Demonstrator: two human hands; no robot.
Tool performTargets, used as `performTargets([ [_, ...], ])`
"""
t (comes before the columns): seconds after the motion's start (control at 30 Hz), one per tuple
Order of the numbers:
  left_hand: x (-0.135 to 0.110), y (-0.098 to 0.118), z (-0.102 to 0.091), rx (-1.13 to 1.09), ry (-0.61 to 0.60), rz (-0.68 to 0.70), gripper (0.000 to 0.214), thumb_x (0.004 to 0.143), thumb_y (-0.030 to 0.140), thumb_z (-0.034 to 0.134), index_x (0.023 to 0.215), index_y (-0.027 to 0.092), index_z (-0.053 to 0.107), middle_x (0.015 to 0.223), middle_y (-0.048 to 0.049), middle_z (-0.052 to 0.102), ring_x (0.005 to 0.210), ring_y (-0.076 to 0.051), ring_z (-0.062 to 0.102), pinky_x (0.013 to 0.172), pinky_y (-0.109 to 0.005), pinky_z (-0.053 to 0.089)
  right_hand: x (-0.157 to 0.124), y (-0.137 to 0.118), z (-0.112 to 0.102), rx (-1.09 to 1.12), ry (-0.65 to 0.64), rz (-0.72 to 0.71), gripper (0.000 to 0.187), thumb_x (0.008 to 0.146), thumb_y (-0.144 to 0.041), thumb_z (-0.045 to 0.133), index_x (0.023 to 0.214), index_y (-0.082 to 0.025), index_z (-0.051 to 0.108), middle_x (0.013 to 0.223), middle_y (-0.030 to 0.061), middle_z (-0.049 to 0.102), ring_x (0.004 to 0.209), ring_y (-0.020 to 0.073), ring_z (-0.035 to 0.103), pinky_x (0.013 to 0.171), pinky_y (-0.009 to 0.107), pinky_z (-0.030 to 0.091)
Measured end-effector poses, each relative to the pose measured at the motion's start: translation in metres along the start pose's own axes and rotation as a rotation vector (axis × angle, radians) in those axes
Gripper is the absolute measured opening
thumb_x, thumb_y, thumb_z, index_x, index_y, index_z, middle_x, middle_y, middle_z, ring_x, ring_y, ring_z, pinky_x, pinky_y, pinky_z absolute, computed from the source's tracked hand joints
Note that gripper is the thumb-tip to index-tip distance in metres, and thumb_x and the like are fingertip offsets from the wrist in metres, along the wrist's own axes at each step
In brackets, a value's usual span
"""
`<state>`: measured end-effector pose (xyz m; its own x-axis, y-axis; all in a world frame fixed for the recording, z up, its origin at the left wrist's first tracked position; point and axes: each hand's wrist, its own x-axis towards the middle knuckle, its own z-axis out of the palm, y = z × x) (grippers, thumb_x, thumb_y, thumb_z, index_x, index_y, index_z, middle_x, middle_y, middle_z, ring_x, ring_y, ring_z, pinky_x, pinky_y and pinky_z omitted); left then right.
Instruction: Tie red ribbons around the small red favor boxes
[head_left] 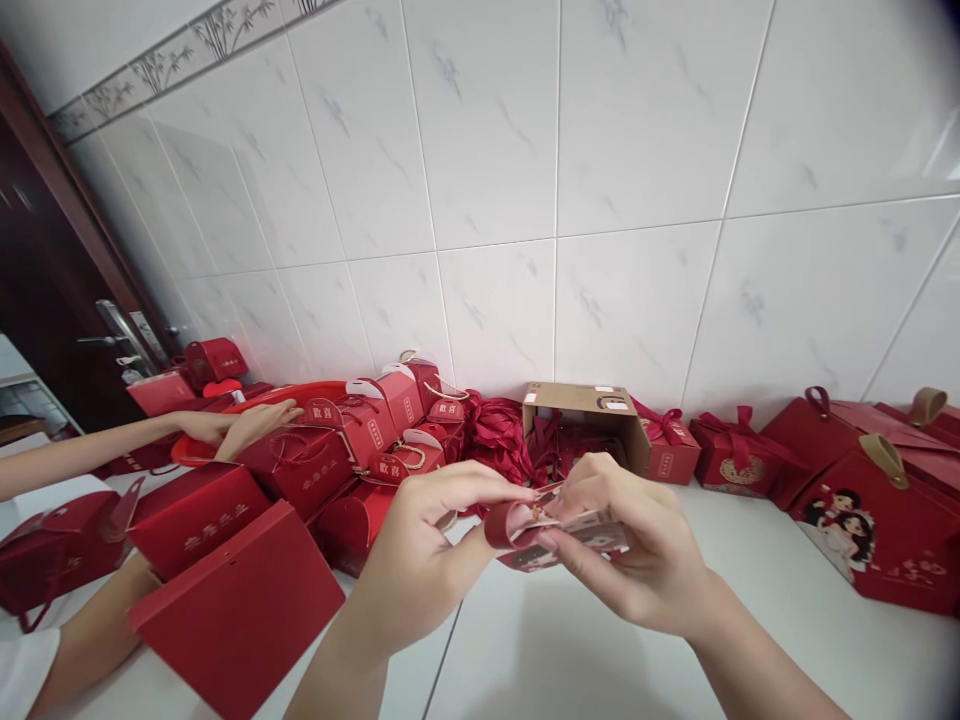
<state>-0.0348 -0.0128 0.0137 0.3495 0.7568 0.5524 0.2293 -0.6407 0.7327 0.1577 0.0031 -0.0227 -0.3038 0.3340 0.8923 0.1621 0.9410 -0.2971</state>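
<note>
My left hand and my right hand meet over the white tabletop, both pinched on a small red-and-pink gift box held between them. The left fingers grip its red flap at the left end; the right fingers wrap its right side and top. Behind the box lies a heap of red ribbons beside an open brown carton.
Many red gift boxes crowd the left and back along the tiled wall. Larger red boxes with handles stand at right. Another person's hands and forearms reach in from the left over a red box. A dark door stands far left.
</note>
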Motion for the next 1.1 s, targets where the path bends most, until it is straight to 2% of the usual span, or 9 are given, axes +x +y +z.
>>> performTargets([
  [0.2,0.0011,0.0003,0.0017,-0.061,-0.012,-0.065,0.012,0.084,0.023,0.063,0.087,0.027,0.074,0.075,-0.0011,0.071,0.065,-0.013,0.064,0.058,-0.019,0.054,0.0,-0.0008,-0.0016,0.008,-0.009,0.015,0.018,0.082,-0.01,0.061,0.093,-0.022,0.055,0.076,0.0026,0.064,0.066,0.0169,0.054,0.062,0.033,0.042],
  [0.47,0.0024,0.0009,0.0013,-0.035,-0.032,-0.042,0.011,0.084,0.023,0.063,0.088,0.025,0.073,0.077,-0.0016,0.07,0.067,-0.012,0.063,0.058,-0.018,0.05,0.0007,0.0003,-0.0029,0.039,-0.023,0.035,0.017,0.083,-0.009,0.062,0.092,-0.022,0.055,0.078,0.0027,0.063,0.067,0.0161,0.054,0.063,0.032,0.041],
  [0.73,0.0004,0.0001,-0.0018,-0.062,-0.113,0.032,0.015,0.086,0.018,0.059,0.094,0.022,0.071,0.084,-0.0042,0.067,0.073,-0.013,0.061,0.062,-0.022,0.05,0.0004,0.0016,-0.0021,0.105,0.012,0.005,0.017,0.082,-0.007,0.064,0.092,-0.018,0.057,0.081,0.0043,0.064,0.069,0.0156,0.054,0.063,0.031,0.041],
  [0.97,-0.0003,0.0006,-0.0012,-0.048,-0.082,0.121,0.017,0.086,0.013,0.058,0.092,0.02,0.072,0.082,-0.0041,0.069,0.074,-0.013,0.064,0.064,-0.021,0.051,0.0012,-0.0013,-0.0035,0.119,0.024,0.003,0.018,0.082,-0.005,0.064,0.092,-0.018,0.057,0.08,0.0041,0.066,0.067,0.0151,0.055,0.063,0.031,0.041],
  [1.1,-0.0011,0.0012,-0.0007,0.005,-0.098,0.226,0.021,0.084,0.008,0.058,0.094,0.02,0.071,0.082,-0.0047,0.069,0.072,-0.014,0.063,0.063,-0.023,0.051,0.0021,-0.0022,-0.0034,0.112,0.038,-0.002,0.017,0.081,-0.005,0.065,0.091,-0.017,0.058,0.077,0.0038,0.066,0.066,0.0147,0.054,0.061,0.031,0.041],
])
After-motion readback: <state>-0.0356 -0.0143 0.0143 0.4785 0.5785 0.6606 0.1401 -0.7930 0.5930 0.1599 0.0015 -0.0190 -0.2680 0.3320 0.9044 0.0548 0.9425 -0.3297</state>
